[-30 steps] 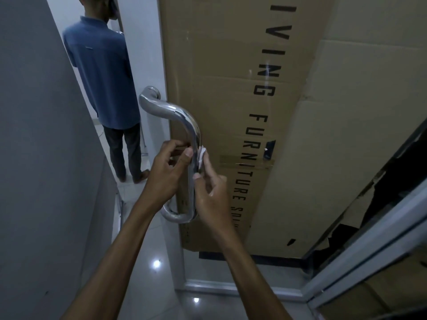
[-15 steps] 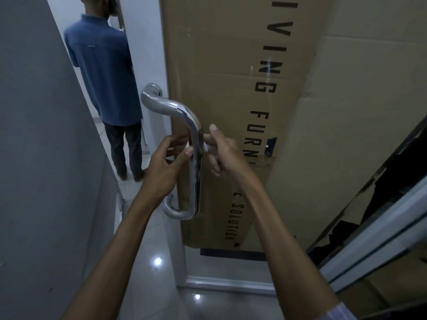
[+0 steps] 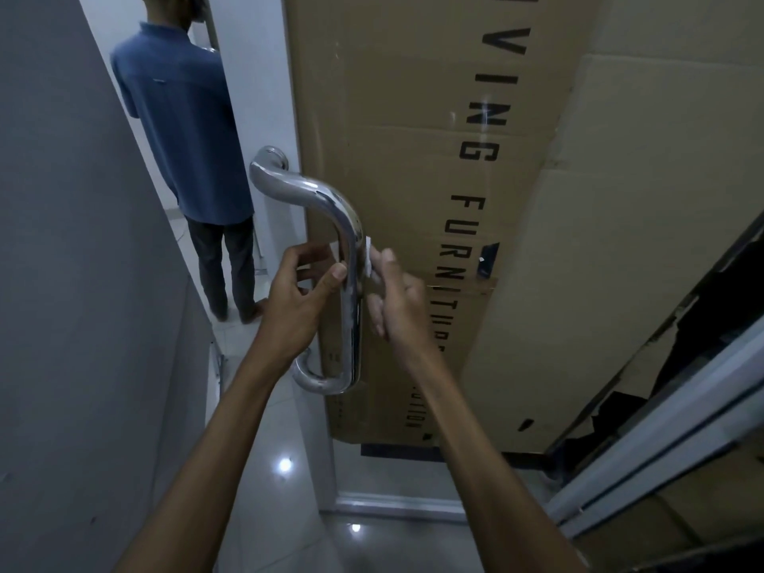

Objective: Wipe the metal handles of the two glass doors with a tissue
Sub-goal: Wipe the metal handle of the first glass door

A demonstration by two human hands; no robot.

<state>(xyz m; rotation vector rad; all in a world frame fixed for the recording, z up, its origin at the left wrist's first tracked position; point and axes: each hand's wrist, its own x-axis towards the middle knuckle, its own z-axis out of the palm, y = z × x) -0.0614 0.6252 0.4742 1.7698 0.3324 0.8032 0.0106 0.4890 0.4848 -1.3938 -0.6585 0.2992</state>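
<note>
A polished D-shaped metal handle (image 3: 349, 262) stands out from the edge of a glass door (image 3: 318, 448). My left hand (image 3: 295, 297) sits at the handle's left side, thumb pressed on the upright bar, fingers curled behind it. My right hand (image 3: 395, 297) is just right of the bar and pinches a small white tissue (image 3: 367, 258) against the bar's right side at mid height. Most of the tissue is hidden by my fingers. A second door's handle is not clearly visible.
A large cardboard box (image 3: 475, 200) printed "LIVING FURNITURE" leans behind the glass. A grey wall (image 3: 82, 283) closes in the left. A person in a blue shirt (image 3: 182, 130) stands in the narrow passage beyond. A white frame (image 3: 661, 469) slants at lower right. The tiled floor is glossy.
My right hand has dropped back from above the left hand and turned, bringing the tissue to the bar's right side again. The left hand has kept its place on the handle.
</note>
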